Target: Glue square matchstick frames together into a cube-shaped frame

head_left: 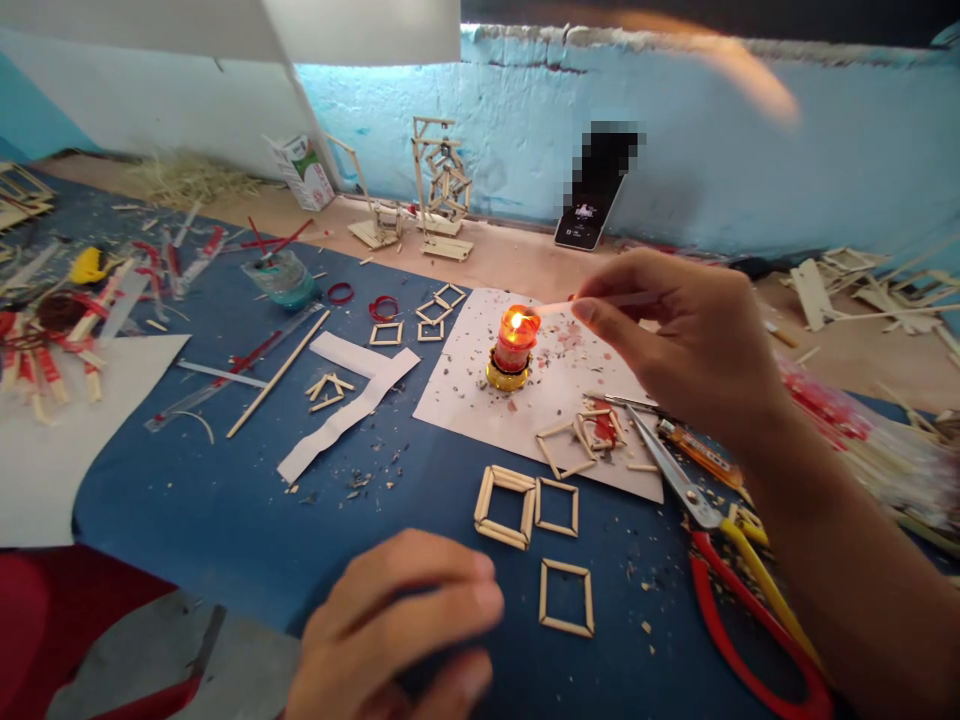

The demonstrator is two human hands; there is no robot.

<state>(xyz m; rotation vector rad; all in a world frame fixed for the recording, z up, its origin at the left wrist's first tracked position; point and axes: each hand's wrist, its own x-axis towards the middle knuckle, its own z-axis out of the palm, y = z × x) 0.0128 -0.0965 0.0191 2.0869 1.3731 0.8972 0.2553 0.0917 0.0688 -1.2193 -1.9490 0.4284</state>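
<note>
My right hand [675,340] pinches a thin, pale translucent stick [555,308], its tip by the flame of a small red candle [513,345] on a gold base. The candle stands on a white sheet of paper [450,385] strewn with dark crumbs. Near the table's front edge my left hand [405,620] hovers with fingers apart and nothing visible in it. Just right of it lie a square frame of short wooden sticks [566,598], a thicker double frame [506,507] and a thinner frame [556,507]. More small frames [570,448] rest on the paper's corner.
Scissors [697,500] with red and yellow handles lie under my right forearm, beside an orange tube [701,452]. A glass cup [279,278] holds bluish material. Stick models [442,190] and a phone [596,190] stand along the wall. Paper strips [349,415] lie left.
</note>
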